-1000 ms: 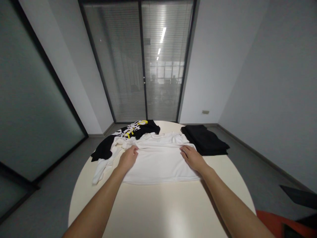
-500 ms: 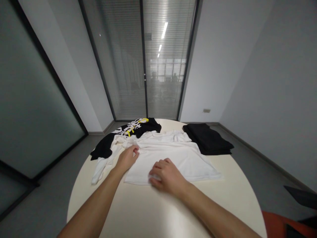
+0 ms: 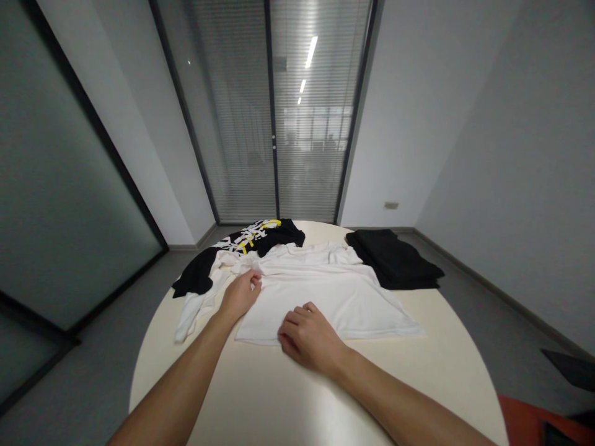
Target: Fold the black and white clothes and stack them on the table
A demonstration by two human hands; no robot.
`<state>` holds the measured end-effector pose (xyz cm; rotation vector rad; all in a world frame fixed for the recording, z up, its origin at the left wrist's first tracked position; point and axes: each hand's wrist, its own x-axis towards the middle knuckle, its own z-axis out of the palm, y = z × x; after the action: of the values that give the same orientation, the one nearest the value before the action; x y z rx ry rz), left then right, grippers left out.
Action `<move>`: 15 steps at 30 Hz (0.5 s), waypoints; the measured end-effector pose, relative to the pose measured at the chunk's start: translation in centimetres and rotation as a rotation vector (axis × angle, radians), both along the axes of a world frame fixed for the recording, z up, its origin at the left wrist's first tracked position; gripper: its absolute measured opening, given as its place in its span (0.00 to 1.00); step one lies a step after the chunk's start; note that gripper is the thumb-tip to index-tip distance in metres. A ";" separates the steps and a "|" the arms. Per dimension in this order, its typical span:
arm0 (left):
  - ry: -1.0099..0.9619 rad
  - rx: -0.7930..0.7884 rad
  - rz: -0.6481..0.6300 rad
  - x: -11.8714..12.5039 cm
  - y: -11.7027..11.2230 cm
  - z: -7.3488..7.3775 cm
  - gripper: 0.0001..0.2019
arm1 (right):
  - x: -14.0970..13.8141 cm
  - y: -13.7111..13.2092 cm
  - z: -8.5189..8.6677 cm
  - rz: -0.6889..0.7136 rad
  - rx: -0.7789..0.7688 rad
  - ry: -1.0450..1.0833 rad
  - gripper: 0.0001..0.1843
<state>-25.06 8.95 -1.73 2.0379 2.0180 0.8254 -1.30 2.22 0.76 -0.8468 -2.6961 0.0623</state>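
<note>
A white T-shirt [image 3: 367, 303] is spread over the round table, its hem toward me and its collar end at the far side. My left hand [image 3: 242, 294] is closed at the shirt's left side, thumb and fingers pinching the cloth there. At the near hem, my right hand [image 3: 309, 337] has its fingers curled and pressed together on the fabric; its fingertips are partly hidden. Left of my left hand lies another crumpled white garment [image 3: 195, 310], one end hanging toward me.
Behind on the left is a black garment [image 3: 195, 272] with white and yellow print. A folded black stack of cloth [image 3: 395, 257] lies at the table's right. The round table [image 3: 260, 396] has a curved edge, with a red chair [image 3: 525, 418] at lower right.
My right hand's fingers have drawn closer together at the hem. My left hand keeps its place on the shirt. The view has shifted slightly.
</note>
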 end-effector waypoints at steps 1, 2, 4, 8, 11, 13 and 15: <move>0.003 0.001 0.008 0.0 0.0 0.0 0.09 | 0.0 -0.1 0.1 0.001 0.000 0.006 0.08; 0.005 0.001 0.017 0.0 -0.1 0.1 0.09 | -0.1 -0.2 0.2 0.005 0.001 0.013 0.07; 0.010 0.003 0.037 0.1 -0.1 0.1 0.09 | -0.1 -0.3 0.4 0.028 0.004 0.018 0.07; 0.025 -0.001 0.069 0.0 -0.1 0.1 0.09 | 0.1 -0.4 0.3 0.077 -0.005 -0.003 0.07; 0.033 -0.007 0.096 -0.1 -0.2 0.1 0.10 | 0.3 -0.4 0.1 0.103 -0.042 -0.001 0.06; 0.036 -0.014 0.119 -0.3 -0.2 0.1 0.11 | 0.5 -0.3 0.0 0.120 -0.067 0.011 0.06; 0.037 -0.023 0.135 -0.5 -0.3 0.1 0.10 | 0.6 -0.3 0.0 0.128 -0.077 0.014 0.08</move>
<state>-25.53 8.68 -1.59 1.9364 2.1941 0.7897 -0.74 1.90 0.77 -0.6922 -2.7475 0.2009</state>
